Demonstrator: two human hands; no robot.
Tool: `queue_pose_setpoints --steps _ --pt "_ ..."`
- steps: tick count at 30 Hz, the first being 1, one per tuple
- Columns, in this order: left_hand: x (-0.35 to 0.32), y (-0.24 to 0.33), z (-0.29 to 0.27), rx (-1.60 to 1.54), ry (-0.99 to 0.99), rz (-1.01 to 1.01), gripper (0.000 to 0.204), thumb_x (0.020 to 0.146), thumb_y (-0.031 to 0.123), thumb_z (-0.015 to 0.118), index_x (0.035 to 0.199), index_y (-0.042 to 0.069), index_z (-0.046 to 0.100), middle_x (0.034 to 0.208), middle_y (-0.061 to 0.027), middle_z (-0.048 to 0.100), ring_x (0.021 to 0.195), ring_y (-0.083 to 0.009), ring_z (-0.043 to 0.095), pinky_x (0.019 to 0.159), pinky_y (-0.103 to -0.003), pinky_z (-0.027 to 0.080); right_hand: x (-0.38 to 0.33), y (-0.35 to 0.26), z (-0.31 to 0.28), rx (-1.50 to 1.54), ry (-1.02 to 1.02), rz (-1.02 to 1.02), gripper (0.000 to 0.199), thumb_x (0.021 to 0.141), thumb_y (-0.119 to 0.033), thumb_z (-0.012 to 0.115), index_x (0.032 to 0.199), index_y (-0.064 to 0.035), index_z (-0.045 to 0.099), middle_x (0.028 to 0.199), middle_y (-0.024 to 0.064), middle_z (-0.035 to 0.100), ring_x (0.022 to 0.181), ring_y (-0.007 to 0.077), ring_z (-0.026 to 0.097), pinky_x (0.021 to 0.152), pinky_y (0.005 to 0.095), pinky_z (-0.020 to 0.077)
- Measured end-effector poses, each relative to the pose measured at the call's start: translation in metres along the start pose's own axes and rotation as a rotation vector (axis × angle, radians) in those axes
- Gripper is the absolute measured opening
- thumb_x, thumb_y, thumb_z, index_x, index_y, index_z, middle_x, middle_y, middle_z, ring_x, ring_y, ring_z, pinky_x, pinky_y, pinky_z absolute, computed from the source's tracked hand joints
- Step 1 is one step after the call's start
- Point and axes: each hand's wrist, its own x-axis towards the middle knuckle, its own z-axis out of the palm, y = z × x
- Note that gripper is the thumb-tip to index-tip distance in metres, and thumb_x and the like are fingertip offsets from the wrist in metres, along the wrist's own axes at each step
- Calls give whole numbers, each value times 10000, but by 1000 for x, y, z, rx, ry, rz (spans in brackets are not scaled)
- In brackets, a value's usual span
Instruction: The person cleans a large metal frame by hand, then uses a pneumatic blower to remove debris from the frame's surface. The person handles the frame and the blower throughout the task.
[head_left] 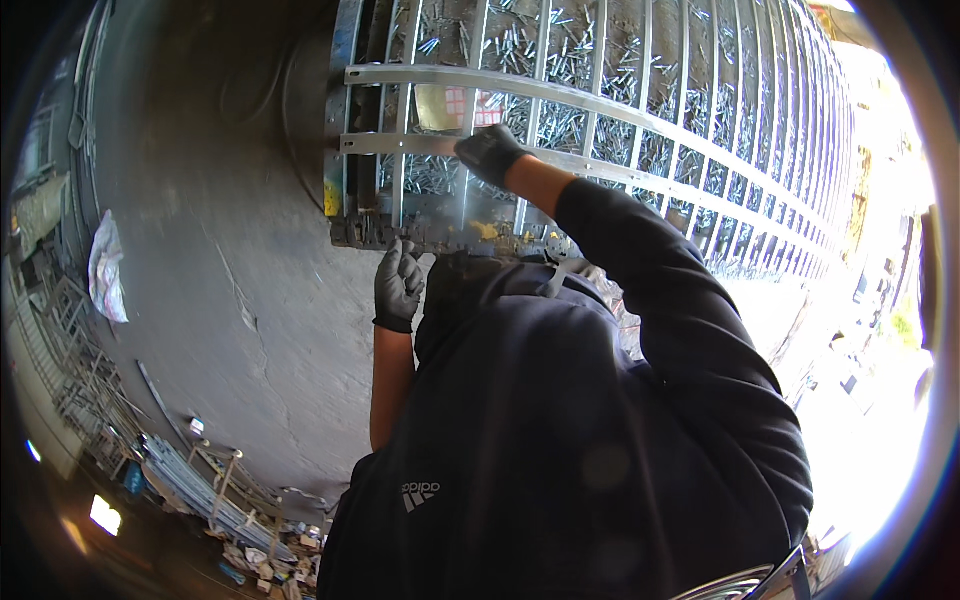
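Silvery metal has been laid out as a lattice: a row of slats [542, 50] is crossed by an upper rail [430, 75] and a lower rail [375, 144], all carried on a table [331, 203] whose left edge is marked in blue and yellow. Between the slats, loose short metal pins [560, 125] are seen scattered, too crowded to be told apart. A yellowish sheet [433, 107] is partly covered by the slats, with a red-and-white checked piece [487, 107] beside it.

Part of the lower rail is hidden by the right hand [488, 155], dark-gloved and curled; whether anything is held in its grip, or the rail is touched, cannot be told. Below it the slats are blurred by a grey haze. The left hand [399, 285], gloved likewise, is held just beside the table's near edge, fingers partly bent; its grip cannot be made out either.

Much of the lower view is blocked by a dark sweatshirt [560, 430]. At the right, the far ends of the rails are lost in glare.
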Motion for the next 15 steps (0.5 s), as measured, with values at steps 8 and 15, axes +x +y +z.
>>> queue_pose_setpoints --steps 8,15 --pt "37 11 41 -447 -302 -122 302 1073 330 561 1183 67 660 782 -1 530 604 -129 419 477 -299 371 -1 -3 -6 430 -140 484 354 979 -345 544 1111 -81 739 1092 184 746 1055 318 731 920 447 555" --pt "124 20 149 -309 -350 -272 235 1062 124 522 1200 -7 659 1104 -175 719 1027 -323 709 866 -457 647 -141 -20 65 317 230 102 72 877 -140 615 814 -132 649 737 100 596 742 274 649 679 391 529"
